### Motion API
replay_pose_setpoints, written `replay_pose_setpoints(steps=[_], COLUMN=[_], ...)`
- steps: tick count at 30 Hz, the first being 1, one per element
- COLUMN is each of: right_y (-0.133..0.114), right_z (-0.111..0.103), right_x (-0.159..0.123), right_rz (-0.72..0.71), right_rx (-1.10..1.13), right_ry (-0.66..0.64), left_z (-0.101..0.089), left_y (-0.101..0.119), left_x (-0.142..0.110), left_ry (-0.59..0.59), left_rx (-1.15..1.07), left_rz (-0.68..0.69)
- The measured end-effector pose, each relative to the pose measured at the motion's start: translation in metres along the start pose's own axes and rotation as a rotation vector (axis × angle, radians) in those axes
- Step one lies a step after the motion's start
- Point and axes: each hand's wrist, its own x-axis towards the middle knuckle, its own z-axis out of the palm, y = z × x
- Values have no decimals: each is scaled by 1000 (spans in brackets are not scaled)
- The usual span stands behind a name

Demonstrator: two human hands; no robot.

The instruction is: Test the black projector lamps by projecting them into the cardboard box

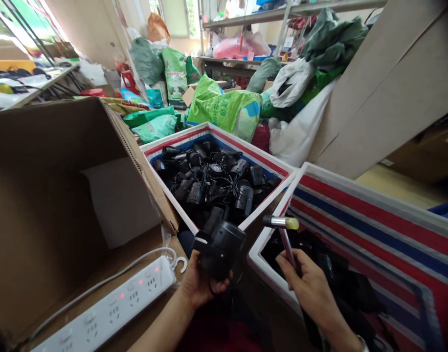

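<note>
My left hand [205, 278] is closed around a black stage light [224, 247], a rounded housing with a side bracket, held up in front of me. To its right, my right hand [308, 283] grips the handle of a small mallet [282, 223]. The mallet's head has a metal body, a black end and a yellowish translucent end, and it points upward, apart from the light. Just beyond my hands, a striped-lined bin [260, 146] holds many similar black lights [216, 183] with tangled cords. The lower part of the held light is partly covered by my fingers.
A white power strip [116, 305] with red indicator lights lies at lower left, beside an open cardboard box [44, 171]. Another striped bin [374, 215] at right holds dark items. Green sacks [224, 105] and a metal shelf [260, 18] stand behind.
</note>
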Motion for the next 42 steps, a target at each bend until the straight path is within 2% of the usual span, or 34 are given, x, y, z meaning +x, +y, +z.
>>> replay_pose_setpoints(steps=[2, 5, 8, 11, 15, 19, 21, 23, 26, 28, 30, 32, 34, 38, 40, 42], right_y=[-16, -34, -36, -29, -25, -23, -21, -18, -14, -15, -18, -21, -19, -6, 0, 2], right_z=[9, 28, 43, 44, 28, 14, 9, 5, 2, 0, -2, -4, -7, -17, -27, -40], right_x=[-2, -5, -4, 5, 23, 28, 25, 21, 16, 15, 13, 11, 9, 8, 10, 12], right_rz=[-58, -220, -326, -308, -240, -159, -136, -172, -192, -175, -161, -117, -20, 171, 155, 56], right_rx=[7, 62, 33, 16, 76, 115, 104, 72, 34, 38, 93, 192, 274, 323, 327, 298], right_ry=[8, -60, -112, -95, -78, -194, -278, -322, -292, -271, -285, -318, -336, -304, -294, -265], left_z=[9, 19, 21, 21, 29, 35, 29, 18, 4, 4, 11, 22, 32, 48, 58, 71], left_y=[-3, -12, -21, -23, -18, -12, -13, -17, -23, -23, -19, -14, -9, -3, -1, 1], left_x=[-1, -2, -4, -9, -16, -22, -21, -18, -15, -17, -21, -24, -26, -20, -17, -14], left_ry=[18, 89, 251, 338, 267, 253, 236, 242, 227, 209, 162, 62, -36, -161, -203, -248], left_rx=[10, 99, 306, 408, 447, 658, 732, 719, 623, 586, 571, 564, 598, 705, 731, 776], left_rz=[74, 190, 234, 200, 210, 224, 215, 201, 180, 202, 227, 236, 234, 219, 225, 253])
